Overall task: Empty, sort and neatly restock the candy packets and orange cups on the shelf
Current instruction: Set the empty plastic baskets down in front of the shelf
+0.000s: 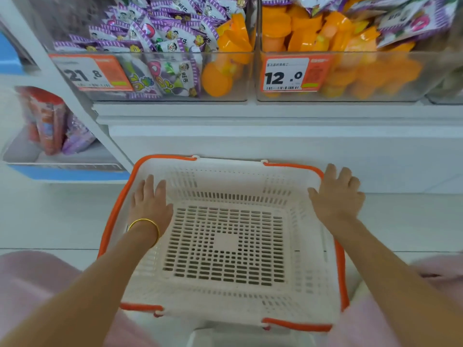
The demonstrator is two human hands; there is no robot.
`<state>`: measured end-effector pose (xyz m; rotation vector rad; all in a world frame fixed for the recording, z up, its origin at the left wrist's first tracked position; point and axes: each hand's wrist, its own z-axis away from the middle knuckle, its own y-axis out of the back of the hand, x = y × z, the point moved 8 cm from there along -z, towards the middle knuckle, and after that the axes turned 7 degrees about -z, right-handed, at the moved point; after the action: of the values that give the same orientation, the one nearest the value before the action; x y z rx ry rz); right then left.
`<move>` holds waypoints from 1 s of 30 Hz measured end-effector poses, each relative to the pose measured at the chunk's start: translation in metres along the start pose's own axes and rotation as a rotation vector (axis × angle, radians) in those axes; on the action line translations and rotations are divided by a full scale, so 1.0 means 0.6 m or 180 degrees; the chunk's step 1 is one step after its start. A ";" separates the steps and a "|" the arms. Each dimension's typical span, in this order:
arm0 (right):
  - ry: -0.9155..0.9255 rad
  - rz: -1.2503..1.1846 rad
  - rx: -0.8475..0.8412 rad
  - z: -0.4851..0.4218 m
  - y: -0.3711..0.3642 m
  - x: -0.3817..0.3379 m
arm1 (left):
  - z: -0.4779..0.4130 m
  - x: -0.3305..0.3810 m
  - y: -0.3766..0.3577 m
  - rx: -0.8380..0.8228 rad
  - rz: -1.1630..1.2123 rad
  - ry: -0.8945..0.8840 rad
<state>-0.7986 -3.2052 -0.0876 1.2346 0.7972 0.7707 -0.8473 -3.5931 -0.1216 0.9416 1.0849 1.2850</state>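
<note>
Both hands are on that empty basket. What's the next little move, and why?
Probably lift the left hand to the left bin and scoop items into the basket: it holds nothing, and that bin mixes purple packets with orange cups.

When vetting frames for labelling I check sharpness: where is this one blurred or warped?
Head view: the basket's near rim and both forearms smear; the shelf post leans, likely wide-angle distortion; price tag digits read, fine print does not; lighting even, no hard shadows.
</note>
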 end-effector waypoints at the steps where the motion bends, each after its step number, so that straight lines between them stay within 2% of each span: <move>1: -0.0277 -0.0280 -0.0168 0.011 -0.009 0.019 | 0.011 0.005 0.002 -0.0022 0.0059 -0.0032; 3: -0.0496 -0.1039 -0.0447 0.028 -0.039 0.039 | 0.032 0.035 0.008 -0.0013 0.0130 -0.0221; 6: -0.0193 -0.1471 -0.0500 0.032 -0.053 0.040 | 0.063 0.129 0.017 -0.0052 0.0351 -0.0787; 9: -0.0068 -0.1968 -0.0606 0.022 -0.037 0.039 | 0.113 0.258 0.004 -0.0425 0.0642 -0.1496; 11: -0.0189 -0.2570 -0.0918 0.021 -0.038 0.035 | 0.147 0.331 -0.013 -0.0819 0.0989 -0.1703; 14: -0.0538 -0.3912 -0.1589 0.033 -0.054 0.013 | 0.175 0.390 -0.050 -0.1463 0.1605 -0.1372; 16: -0.0586 -0.4228 -0.1938 0.042 -0.064 -0.009 | 0.182 0.404 -0.062 -0.1570 0.1789 -0.1135; 20: -0.0624 -0.4461 -0.2428 0.062 -0.075 -0.053 | 0.167 0.383 -0.058 -0.1239 0.1960 -0.0698; 26: -0.0737 -0.4734 -0.2723 0.066 -0.086 -0.073 | 0.152 0.352 -0.066 -0.1074 0.2257 -0.0397; 30: -0.0804 -0.4828 -0.2724 0.065 -0.089 -0.079 | 0.146 0.337 -0.059 -0.0891 0.2359 -0.0328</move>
<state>-0.7858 -3.2737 -0.1298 -0.2083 0.8008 -0.3266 -0.7590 -3.3906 -0.1515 1.2266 0.4490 1.8999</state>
